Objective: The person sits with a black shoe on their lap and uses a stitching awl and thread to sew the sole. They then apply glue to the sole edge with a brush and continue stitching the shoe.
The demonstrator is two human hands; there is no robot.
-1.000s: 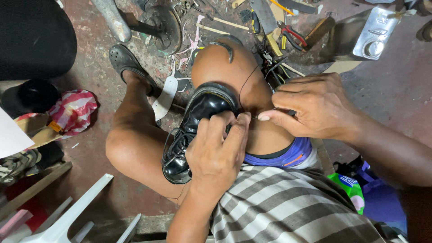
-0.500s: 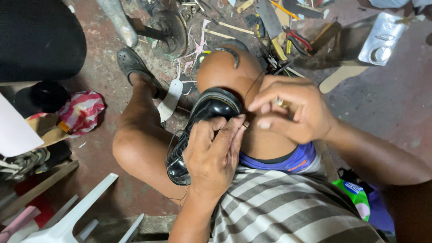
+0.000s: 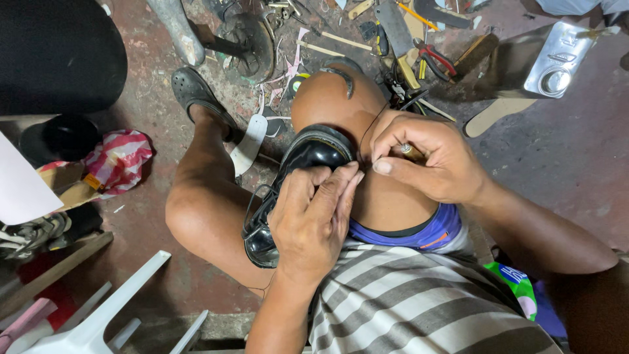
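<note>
While a white sheet (image 3: 19,187) and a red-and-white bag (image 3: 118,160) lie at the far left of the floor (image 3: 151,105), a black bowl (image 3: 59,137) sits just beside the bag and a white plastic chair (image 3: 98,321) pokes in at the bottom corner. Further right, a dark sandal (image 3: 196,95) rests on the floor at the end of the person's bent leg, with a white insole (image 3: 247,145) just beside it. Between the knees sits the black shoe (image 3: 288,177), toe pointing up and away, wedged against the thigh. On it lies the left hand (image 3: 311,219), its grip clenched on the shoe, fingers spread flat over the upper and fingertips touching the rim near the toe. Just right of these fingertips, the right hand (image 3: 429,160) rests on the knee, its grip pinched shut on a small tool with a metal collar (image 3: 413,151); a thin dark thread (image 3: 368,128) runs from the shoe past its thumb. Beyond the knee, tools are scattered on the floor, among them red-handled pliers (image 3: 436,59) and a brush (image 3: 477,54). Farther right stands a shiny metal can (image 3: 553,62), and below it a pale sole cutout (image 3: 495,115) lies flat.
</note>
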